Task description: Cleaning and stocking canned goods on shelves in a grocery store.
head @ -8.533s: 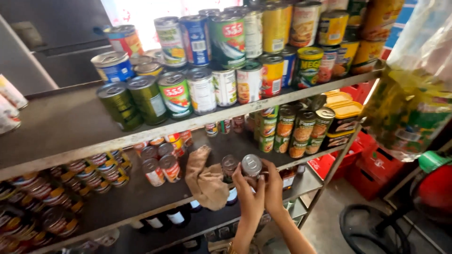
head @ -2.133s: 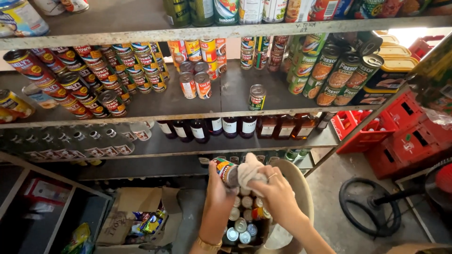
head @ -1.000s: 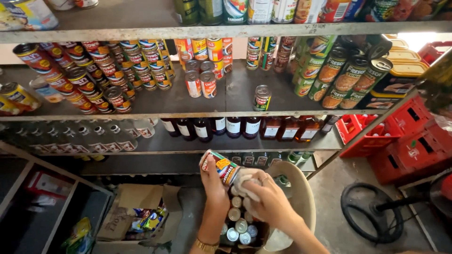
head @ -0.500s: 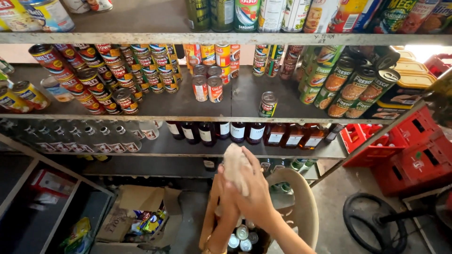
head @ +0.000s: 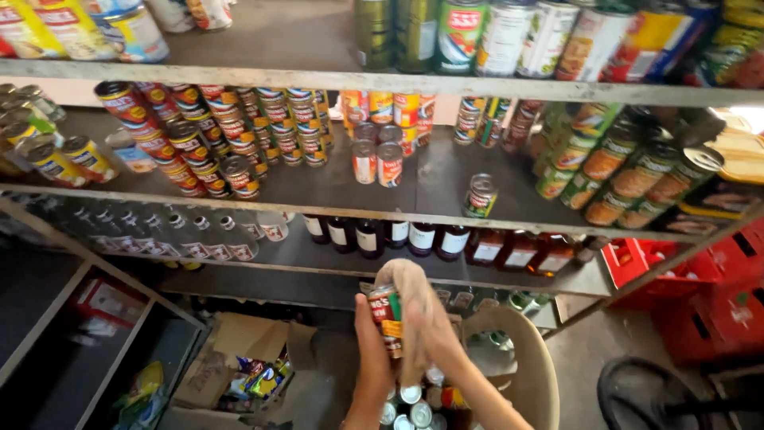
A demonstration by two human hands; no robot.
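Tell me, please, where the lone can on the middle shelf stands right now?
The lone can stands at the middle shelf's front edge, right of centre, above the dark bottles.

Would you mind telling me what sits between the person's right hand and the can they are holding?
In the head view, a beige cloth lies between the right hand and the can; the left hand holds the can bare.

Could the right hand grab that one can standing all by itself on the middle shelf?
Probably not right away. The right hand is pressing a beige cloth against the can held by the left hand. Nothing blocks the lone can, though.
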